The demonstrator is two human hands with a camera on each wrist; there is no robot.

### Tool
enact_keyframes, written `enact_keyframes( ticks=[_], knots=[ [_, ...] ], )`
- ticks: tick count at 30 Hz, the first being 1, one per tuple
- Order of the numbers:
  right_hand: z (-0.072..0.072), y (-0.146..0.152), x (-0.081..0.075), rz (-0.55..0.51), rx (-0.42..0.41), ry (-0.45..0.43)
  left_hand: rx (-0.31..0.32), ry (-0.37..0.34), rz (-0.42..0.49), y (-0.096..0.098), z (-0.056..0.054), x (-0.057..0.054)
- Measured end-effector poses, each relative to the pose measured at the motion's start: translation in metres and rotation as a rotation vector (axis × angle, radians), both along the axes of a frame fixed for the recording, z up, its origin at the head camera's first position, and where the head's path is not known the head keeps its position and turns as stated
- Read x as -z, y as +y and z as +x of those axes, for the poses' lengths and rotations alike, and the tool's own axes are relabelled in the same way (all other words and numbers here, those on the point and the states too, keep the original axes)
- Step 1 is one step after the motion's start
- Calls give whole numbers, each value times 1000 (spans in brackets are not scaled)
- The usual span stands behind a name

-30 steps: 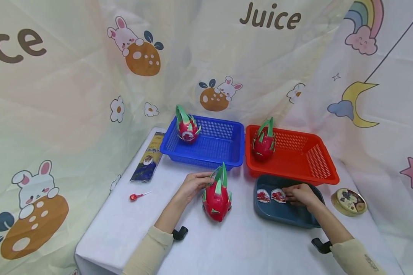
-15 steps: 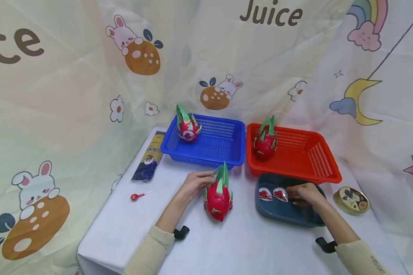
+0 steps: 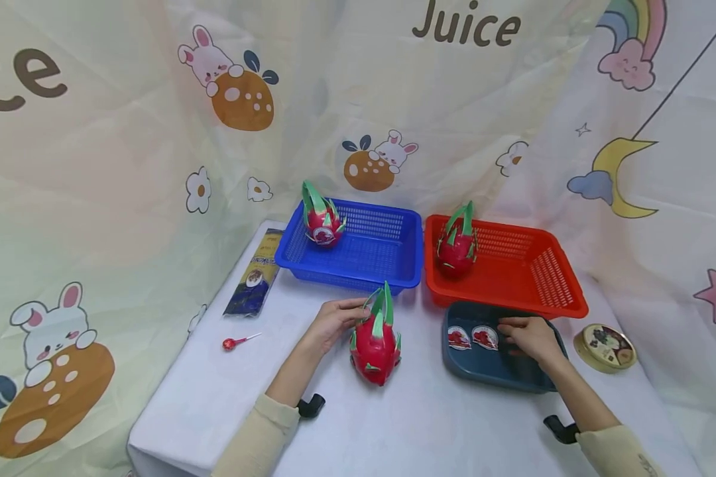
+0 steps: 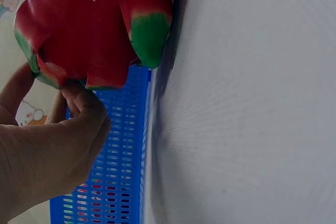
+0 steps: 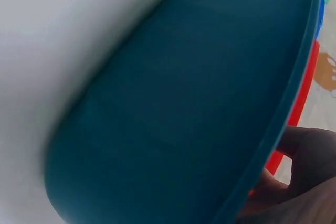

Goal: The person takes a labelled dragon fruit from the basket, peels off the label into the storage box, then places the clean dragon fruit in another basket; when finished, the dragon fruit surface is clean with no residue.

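Note:
In the head view a red dragon fruit [image 3: 375,350] with green leaf tips lies on the white table, leaves pointing to the back. My left hand [image 3: 341,319] pinches its leafy end; the left wrist view shows thumb and fingers [image 4: 84,100] at a green-edged leaf. My right hand [image 3: 532,339] reaches down into a dark teal tray [image 3: 483,377], just right of two round dragon fruit stickers, a left sticker [image 3: 459,338] and a right sticker [image 3: 485,337]. The tray wall hides the right fingertips in the right wrist view, and I cannot tell whether they hold something.
Behind stand a blue basket [image 3: 358,281] and a red basket [image 3: 531,268], each with a dragon fruit inside. A gold-and-blue packet [image 3: 254,273] and a red lollipop [image 3: 231,344] lie left. A round tin [image 3: 605,348] sits right of the tray.
My right hand has shifted slightly right inside the tray, away from the right sticker. The left hand and the dragon fruit stay in place.

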State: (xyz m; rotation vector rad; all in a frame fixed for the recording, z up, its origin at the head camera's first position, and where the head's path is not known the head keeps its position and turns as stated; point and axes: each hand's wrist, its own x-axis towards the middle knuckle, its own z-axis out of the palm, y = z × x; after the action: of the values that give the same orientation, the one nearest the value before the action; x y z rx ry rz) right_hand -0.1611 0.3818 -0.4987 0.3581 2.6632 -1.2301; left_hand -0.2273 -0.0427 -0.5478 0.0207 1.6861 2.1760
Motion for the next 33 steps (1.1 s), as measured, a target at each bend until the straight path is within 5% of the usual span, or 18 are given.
enact_keyframes(
  ticks=[9, 19, 28, 33],
  knots=[
    [-6, -19, -18, -68, -105, 101, 21, -3, -1, -5, 1, -2],
    [-30, -72, -39, -255, -175, 58, 50, 10, -15, -5, -1, -1],
    [-47, -118, -38, -327, -231, 26, 80, 10, -34, -6, 0, -1],
    [-53, -144, -31, -463, -293, -48, 88, 26, -40, -7, 0, 0]
  ],
)
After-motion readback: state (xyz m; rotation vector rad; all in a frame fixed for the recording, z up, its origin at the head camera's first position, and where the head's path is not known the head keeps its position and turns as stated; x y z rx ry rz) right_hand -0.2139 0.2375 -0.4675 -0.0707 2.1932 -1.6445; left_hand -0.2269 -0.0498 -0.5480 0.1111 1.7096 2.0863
